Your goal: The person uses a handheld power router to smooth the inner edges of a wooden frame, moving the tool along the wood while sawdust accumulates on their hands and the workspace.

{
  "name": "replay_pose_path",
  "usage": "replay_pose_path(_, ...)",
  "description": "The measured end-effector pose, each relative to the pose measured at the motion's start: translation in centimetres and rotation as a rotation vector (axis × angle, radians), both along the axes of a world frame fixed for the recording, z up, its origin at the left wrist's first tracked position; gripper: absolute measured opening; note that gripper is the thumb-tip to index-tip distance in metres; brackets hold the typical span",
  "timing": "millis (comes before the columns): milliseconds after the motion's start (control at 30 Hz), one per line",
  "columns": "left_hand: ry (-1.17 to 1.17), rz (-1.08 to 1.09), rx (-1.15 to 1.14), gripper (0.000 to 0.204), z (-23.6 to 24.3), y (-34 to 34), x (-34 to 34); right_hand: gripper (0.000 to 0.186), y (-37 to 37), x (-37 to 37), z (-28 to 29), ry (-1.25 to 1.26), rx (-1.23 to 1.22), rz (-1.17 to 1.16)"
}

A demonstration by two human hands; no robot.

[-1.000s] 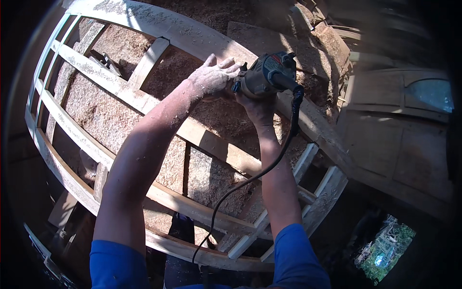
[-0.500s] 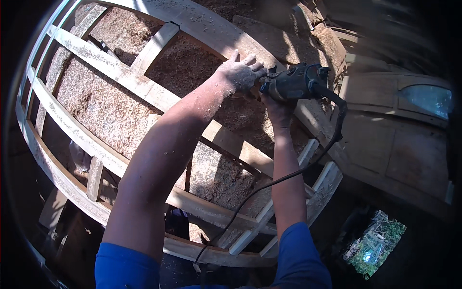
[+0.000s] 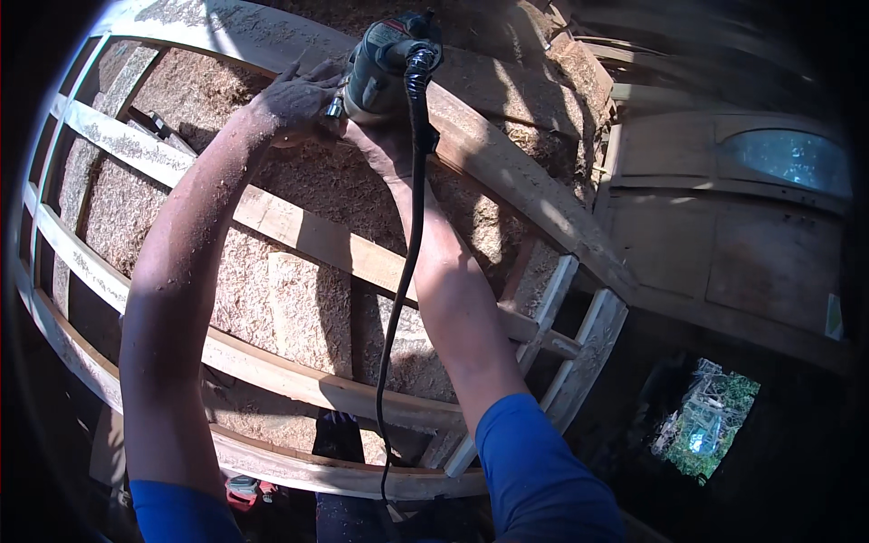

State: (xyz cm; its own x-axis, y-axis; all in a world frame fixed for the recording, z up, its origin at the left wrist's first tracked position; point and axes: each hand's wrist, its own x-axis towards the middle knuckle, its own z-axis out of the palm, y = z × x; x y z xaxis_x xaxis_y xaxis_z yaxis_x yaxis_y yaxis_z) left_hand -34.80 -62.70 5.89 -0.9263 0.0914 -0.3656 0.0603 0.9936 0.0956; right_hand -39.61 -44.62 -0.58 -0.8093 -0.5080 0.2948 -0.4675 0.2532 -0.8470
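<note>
A corded trim router with a dark grey-green cylindrical body stands at the top middle, over the far curved rail of a large wooden frame. My right hand is closed round its lower body, with the fingers mostly hidden. Close against the router's left side, my left hand lies with its fingers stretched and apart over the rail. Sawdust clings to that hand and forearm. From the tool's top a black cord runs down across my right forearm to the near rail.
Wood shavings cover the surfaces beneath the frame's slats. To the right are a panelled wooden door with a curved glass pane and a bright opening onto greenery. A red object lies beyond the near rail.
Both hands and the router have moved left and farther away along the rail. The router has turned, and its cord now hangs down across my right forearm.
</note>
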Motion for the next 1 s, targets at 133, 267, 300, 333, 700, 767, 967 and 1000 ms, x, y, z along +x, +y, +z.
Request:
replay_pose_path(133,-0.084,0.027,-0.012,0.102,0.7,-1.1,0.9,0.092,-1.6,-0.5,-1.3,-0.026,-0.030,0.003)
replay_pose_path(267,0.060,0.016,0.080,0.102,-0.6,0.8,0.1,0.102,0.1,-2.4,-2.0,-0.035,-0.036,0.006)
replay_pose_path(300,0.079,0.018,0.102,0.102,-1.2,0.8,0.1,0.099,0.6,-2.2,-1.8,0.002,-0.019,-0.004)
replay_pose_path(333,0.090,0.026,0.121,0.101,-1.2,0.9,0.6,0.097,1.1,-1.6,-1.4,0.031,-0.005,-0.010)
replay_pose_path(700,0.052,-0.011,0.199,0.109,-0.7,7.1,-1.0,0.065,7.4,-0.8,2.5,0.032,0.001,-0.033)
replay_pose_path(767,0.041,-0.055,0.158,0.104,-0.6,8.8,-1.2,0.063,9.3,-0.9,2.4,-0.041,0.020,-0.061)
replay_pose_path(967,0.122,-0.098,0.243,0.069,-3.3,13.0,-2.3,0.059,12.9,0.1,3.0,-0.058,0.054,-0.144)
replay_pose_path(1000,0.147,-0.127,0.172,0.053,-3.0,12.7,-2.1,0.062,12.6,0.3,3.2,-0.107,0.036,-0.128)
